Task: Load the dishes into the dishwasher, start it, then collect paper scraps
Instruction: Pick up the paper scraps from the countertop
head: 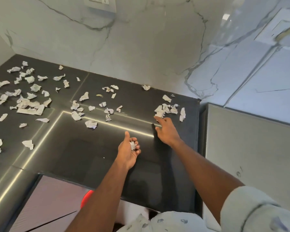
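Observation:
Several crumpled white paper scraps lie scattered over the dark countertop (pixel 107 151). My left hand (pixel 129 151) is turned palm up above the counter, its fingers curled round a small paper scrap (pixel 133 145). My right hand (pixel 166 131) reaches forward with fingers stretched out. Its fingertips touch the near edge of a cluster of scraps (pixel 166 108) at the counter's right end. A larger pile of scraps (pixel 28 104) covers the far left of the counter.
A marble wall (pixel 141 47) runs behind the counter, with a wall socket (pixel 100 3) at the top. A grey cabinet side (pixel 249 148) stands right of the counter. A red object (pixel 86 198) shows below the counter's front edge.

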A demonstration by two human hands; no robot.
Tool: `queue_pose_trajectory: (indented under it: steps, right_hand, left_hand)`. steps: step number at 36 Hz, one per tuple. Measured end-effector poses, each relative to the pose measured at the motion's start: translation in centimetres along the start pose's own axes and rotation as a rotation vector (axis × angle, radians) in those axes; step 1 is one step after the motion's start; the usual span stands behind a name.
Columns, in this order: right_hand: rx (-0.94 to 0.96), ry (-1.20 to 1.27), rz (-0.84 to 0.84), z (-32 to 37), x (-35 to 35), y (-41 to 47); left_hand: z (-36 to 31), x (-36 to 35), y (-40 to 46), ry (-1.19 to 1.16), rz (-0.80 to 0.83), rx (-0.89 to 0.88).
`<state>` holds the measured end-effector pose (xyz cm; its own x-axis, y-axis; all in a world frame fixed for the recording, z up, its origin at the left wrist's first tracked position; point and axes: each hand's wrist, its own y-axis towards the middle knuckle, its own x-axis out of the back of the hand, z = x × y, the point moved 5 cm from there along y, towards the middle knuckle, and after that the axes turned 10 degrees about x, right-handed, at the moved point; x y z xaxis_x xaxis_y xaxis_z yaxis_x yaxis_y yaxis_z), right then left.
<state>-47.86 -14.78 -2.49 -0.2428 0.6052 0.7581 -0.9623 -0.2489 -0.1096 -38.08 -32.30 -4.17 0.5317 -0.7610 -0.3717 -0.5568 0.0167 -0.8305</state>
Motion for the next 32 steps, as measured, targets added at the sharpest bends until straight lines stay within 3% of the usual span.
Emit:
queue_pose_trajectory:
  steps: [5, 11, 14, 20, 24, 26, 29, 32]
  right_hand:
    - [-0.025, -0.261, 0.089, -0.5, -0.8, 4.1]
    - [0.183, -0.428, -0.061, 2.1, -3.4, 1.9]
    - [0.229, -0.329, -0.088, 2.6, -5.2, -0.8]
    - [0.049, 0.285, -0.235, 4.7, -3.7, -4.4]
    - [0.055, 0.480, -0.256, 7.6, -2.9, -4.7]
    - [0.055, 0.417, -0.265, 8.3, -3.2, -4.4]
    - [0.125, 0.128, -0.292, 8.6, -3.5, -4.0]
    - [0.141, -0.010, -0.256, 8.1, -3.9, -3.6]
  left_hand:
    - [0.0, -0.7, 0.3, -0.051, -0.004, -0.024]
    - [-1.1, 0.0, 0.9, -0.033, 0.023, -0.017]
    - [-2.0, 0.4, 1.3, -0.030, 0.028, -0.011]
    - [-2.7, -0.1, 2.0, -0.018, 0.050, 0.024]
    - [-2.4, -0.9, 3.2, -0.040, 0.109, 0.051]
    - [-2.3, -1.6, 3.2, -0.042, 0.154, 0.087]
    - [-2.1, -2.5, 2.7, 0.001, 0.201, 0.129]
    - [-2.3, -2.9, 2.6, 0.135, 0.152, 0.080]
